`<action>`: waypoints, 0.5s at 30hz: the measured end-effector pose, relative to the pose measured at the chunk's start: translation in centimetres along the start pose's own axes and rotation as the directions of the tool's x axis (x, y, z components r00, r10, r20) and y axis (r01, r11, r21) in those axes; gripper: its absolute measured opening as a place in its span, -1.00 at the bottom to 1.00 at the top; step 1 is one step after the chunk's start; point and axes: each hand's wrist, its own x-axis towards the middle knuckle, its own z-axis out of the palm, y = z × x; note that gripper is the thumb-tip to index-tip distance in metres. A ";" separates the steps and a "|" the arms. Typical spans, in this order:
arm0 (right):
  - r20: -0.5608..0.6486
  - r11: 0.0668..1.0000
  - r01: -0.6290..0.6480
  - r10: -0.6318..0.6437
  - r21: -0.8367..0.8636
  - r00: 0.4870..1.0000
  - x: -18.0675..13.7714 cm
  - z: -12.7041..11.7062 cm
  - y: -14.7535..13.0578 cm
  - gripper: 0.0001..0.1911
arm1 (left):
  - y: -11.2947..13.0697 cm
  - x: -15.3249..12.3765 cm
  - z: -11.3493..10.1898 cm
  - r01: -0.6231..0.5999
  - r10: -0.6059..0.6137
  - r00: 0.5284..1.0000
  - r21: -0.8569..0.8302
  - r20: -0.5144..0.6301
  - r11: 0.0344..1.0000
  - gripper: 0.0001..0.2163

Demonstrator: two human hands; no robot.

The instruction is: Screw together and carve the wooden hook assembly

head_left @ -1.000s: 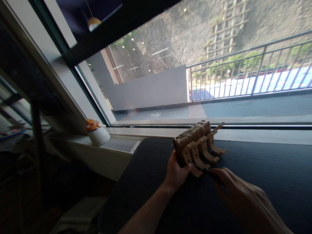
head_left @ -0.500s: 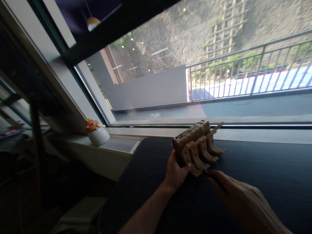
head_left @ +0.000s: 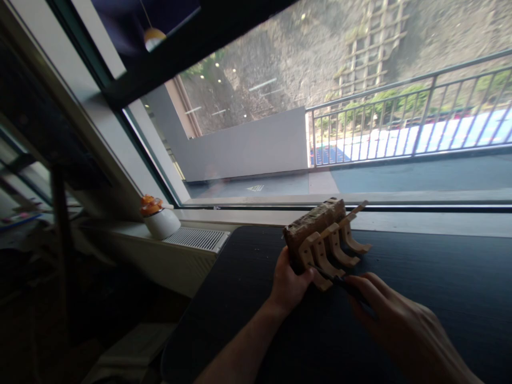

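Observation:
My left hand (head_left: 292,282) grips the lower left end of a wooden hook rack, its thumb by the nearest hook. The rack joins a rough brown wooden block (head_left: 316,220) with several pale curved wooden hooks (head_left: 323,257) that have small dark holes. My right hand (head_left: 394,314) is closed around a screwdriver (head_left: 344,285) with a dark handle and a thin shaft. Its tip points up and left at the nearest hook, close to my left thumb; whether it sits in a hole I cannot tell. A thin wooden stick (head_left: 360,208) juts from the rack's far end.
The rack is held above a dark table (head_left: 236,288) with small crumbs on it. Behind runs a white window sill (head_left: 248,217) beneath a large window. Left of the table, a white pot with an orange top (head_left: 162,221) stands beside a vent grille (head_left: 200,238).
My right hand and the screwdriver have shifted slightly, the fingers regripping a little higher on the handle. My left hand and the rack have hardly moved.

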 end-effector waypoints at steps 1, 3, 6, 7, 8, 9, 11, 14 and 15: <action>0.007 1.000 0.006 -0.006 0.009 1.000 0.0 0.0 0.0 -0.79 | 0.0 0.0 0.0 0.001 -0.001 1.000 0.000 0.000 1.000 -0.62; 0.010 0.999 0.017 -0.017 0.036 1.000 -0.2 0.0 0.1 -0.80 | 0.2 0.0 0.0 0.004 -0.004 1.000 0.000 0.000 1.000 -0.61; 0.026 0.996 0.000 -0.002 0.085 1.000 -0.3 0.2 0.0 -0.82 | 0.3 -0.1 0.0 0.016 -0.016 1.000 0.006 -0.002 1.000 -0.62; 0.041 0.995 -0.015 0.011 0.103 0.999 -0.4 0.2 -0.1 -0.82 | 0.3 -0.1 0.0 0.013 -0.013 1.000 0.009 -0.001 1.000 -0.62; 0.058 0.992 -0.035 0.028 0.121 0.998 -0.4 0.3 -0.1 -0.82 | 0.3 -0.1 0.0 0.008 -0.008 1.000 0.013 -0.001 1.000 -0.62; 0.084 0.988 -0.060 0.049 0.140 0.995 -0.4 0.5 -0.2 -0.82 | 0.3 -0.1 0.0 0.002 -0.002 1.000 0.015 -0.001 1.000 -0.62; 0.145 0.975 -0.127 0.101 0.181 0.984 -0.4 0.7 -0.3 -0.80 | 0.2 -0.1 0.0 -0.007 0.007 1.000 0.013 0.001 1.000 -0.62; 0.266 0.935 -0.257 0.190 0.245 0.945 -0.3 0.8 -0.4 -0.76 | 0.1 0.0 0.0 -0.003 0.003 1.000 0.002 0.004 1.000 -0.62; 0.307 0.918 -0.297 0.213 0.262 0.928 -0.3 0.8 -0.4 -0.74 | 0.1 0.0 0.0 -0.004 0.004 1.000 -0.001 0.004 1.000 -0.62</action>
